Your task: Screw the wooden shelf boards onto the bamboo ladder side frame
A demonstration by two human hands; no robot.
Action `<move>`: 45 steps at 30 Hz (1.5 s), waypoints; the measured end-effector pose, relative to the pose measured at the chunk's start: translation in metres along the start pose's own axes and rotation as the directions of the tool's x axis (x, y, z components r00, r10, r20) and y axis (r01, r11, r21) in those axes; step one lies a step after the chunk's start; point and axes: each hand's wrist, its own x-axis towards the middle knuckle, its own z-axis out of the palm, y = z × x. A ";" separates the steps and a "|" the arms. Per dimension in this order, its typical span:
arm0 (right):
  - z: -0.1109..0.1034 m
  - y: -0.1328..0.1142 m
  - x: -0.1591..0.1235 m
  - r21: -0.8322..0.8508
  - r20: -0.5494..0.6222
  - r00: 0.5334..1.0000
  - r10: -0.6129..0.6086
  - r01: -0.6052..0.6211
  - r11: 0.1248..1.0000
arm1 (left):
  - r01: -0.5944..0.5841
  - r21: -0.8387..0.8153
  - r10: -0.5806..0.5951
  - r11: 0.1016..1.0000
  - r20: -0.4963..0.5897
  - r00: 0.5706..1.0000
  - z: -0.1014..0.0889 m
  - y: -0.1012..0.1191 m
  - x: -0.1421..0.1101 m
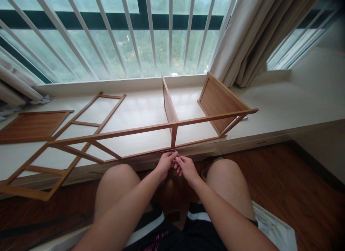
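My left hand (165,164) and my right hand (187,168) meet between my knees, just below the lower rail of a wooden shelf frame (134,130). Fingers of both are pinched together. A thin, small tip (175,150) shows above them near the rail's middle crosspiece, but its kind is too small to make out. The frame lies on its side along the ledge. Joined to it are a middle shelf board (169,101), seen nearly edge-on, and a wider shelf board (223,103) at the right end.
A second ladder-like wooden frame (86,123) lies to the left, overhanging the ledge (140,107). Beyond it rests a loose wooden board (37,126). White window bars (170,35) and a beige curtain (258,31) stand behind. Wooden floor (283,186) shows at right.
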 end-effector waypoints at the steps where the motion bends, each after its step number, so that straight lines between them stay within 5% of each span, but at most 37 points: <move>1: 0.001 0.000 0.000 0.110 0.035 0.998 0.056 -0.060 0.992 | 0.006 -0.010 -0.005 1.000 0.007 1.000 0.001 0.001 -0.001; 4: 0.001 -0.002 -0.002 0.309 0.129 0.981 0.144 -0.178 0.934 | 0.015 -0.039 -0.015 0.999 0.014 1.000 0.002 0.004 -0.003; 8: 0.001 -0.005 -0.004 0.312 0.118 0.982 0.148 -0.178 0.933 | 0.027 -0.059 -0.027 0.998 -0.001 1.000 0.004 0.006 -0.004; 13: 0.002 -0.005 -0.004 -0.043 -0.011 1.000 -0.024 0.024 0.999 | -0.006 -0.054 0.003 0.998 -0.068 0.998 0.005 0.001 -0.002; 17: -0.001 -0.008 -0.010 -0.471 -0.065 0.949 -0.308 0.243 0.848 | -0.013 -0.066 0.005 0.998 -0.122 0.992 0.006 -0.002 -0.003; 23: -0.004 -0.011 -0.014 -0.635 -0.056 0.935 -0.350 0.237 0.735 | -0.003 -0.088 -0.006 0.996 -0.111 0.994 0.008 0.000 -0.005; 35: -0.004 -0.011 -0.013 -0.560 -0.060 0.932 -0.359 0.266 0.785 | -0.010 -0.046 0.005 0.999 -0.105 0.994 0.005 0.000 0.000; 41: 0.002 -0.008 -0.009 -0.178 -0.013 0.990 -0.143 0.138 0.974 | -0.008 -0.058 0.002 0.998 -0.106 0.994 0.006 0.001 -0.002; 45: 0.003 -0.007 -0.007 0.051 0.020 1.000 0.007 -0.008 0.999 | -0.006 -0.061 0.001 0.998 -0.076 0.997 0.008 0.001 -0.004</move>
